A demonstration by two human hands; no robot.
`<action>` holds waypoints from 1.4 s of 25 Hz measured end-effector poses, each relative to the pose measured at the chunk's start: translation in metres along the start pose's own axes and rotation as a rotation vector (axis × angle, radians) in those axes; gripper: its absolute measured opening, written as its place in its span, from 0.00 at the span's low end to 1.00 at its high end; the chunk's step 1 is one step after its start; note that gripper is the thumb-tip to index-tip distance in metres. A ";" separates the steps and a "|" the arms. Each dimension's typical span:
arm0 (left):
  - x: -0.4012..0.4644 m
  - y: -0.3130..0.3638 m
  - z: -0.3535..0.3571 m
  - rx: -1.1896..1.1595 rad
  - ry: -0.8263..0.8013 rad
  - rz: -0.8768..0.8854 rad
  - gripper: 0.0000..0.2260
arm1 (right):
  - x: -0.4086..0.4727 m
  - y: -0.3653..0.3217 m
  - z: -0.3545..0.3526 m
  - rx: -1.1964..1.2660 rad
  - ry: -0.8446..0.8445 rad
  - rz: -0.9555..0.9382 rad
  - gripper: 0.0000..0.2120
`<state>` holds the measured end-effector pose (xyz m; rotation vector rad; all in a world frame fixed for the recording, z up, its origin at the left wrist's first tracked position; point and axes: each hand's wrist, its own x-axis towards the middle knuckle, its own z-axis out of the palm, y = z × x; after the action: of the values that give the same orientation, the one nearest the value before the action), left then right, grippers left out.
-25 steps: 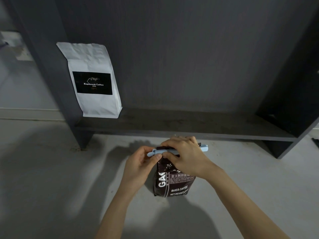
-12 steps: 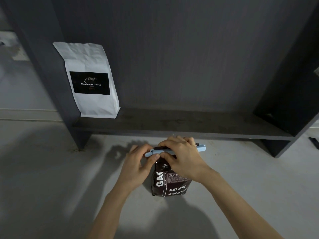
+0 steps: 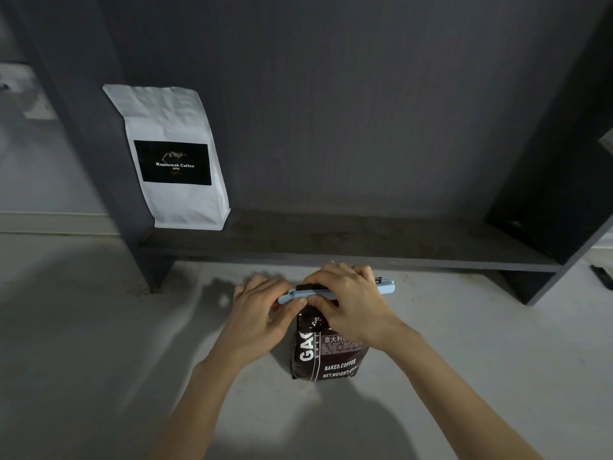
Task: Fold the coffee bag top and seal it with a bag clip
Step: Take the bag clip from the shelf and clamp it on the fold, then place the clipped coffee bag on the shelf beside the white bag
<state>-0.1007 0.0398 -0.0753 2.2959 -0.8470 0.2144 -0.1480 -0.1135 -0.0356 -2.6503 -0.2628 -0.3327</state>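
Observation:
A dark brown coffee bag [image 3: 326, 358] with white lettering stands upright on the pale floor in front of me. A long light-blue bag clip [image 3: 384, 288] lies across its folded top. My right hand [image 3: 348, 303] covers the middle of the clip and the bag top, fingers curled over it. My left hand [image 3: 262, 313] pinches the clip's left end between thumb and fingers. The fold itself is mostly hidden under my hands.
A white coffee bag [image 3: 172, 157] with a black label leans upright on the low dark shelf [image 3: 348, 242] at the left. Dark shelf walls rise on both sides. A small dark object [image 3: 602, 277] lies on the floor at the far right.
My hands stay on the clip. The left fingers have spread a little behind the clip's left end. The view has shifted slightly.

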 end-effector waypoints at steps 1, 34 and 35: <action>0.000 0.000 0.000 -0.011 -0.008 0.008 0.10 | 0.000 0.000 -0.001 0.005 0.002 0.002 0.12; -0.034 -0.013 0.043 -0.678 -0.201 -0.340 0.29 | -0.075 0.085 0.065 0.693 0.014 0.515 0.21; -0.035 -0.012 0.044 -0.704 -0.200 -0.343 0.27 | -0.075 0.084 0.066 0.706 0.029 0.522 0.21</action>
<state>-0.1238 0.0366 -0.1281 1.7595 -0.4939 -0.4124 -0.1868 -0.1668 -0.1480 -1.9168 0.2788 -0.0776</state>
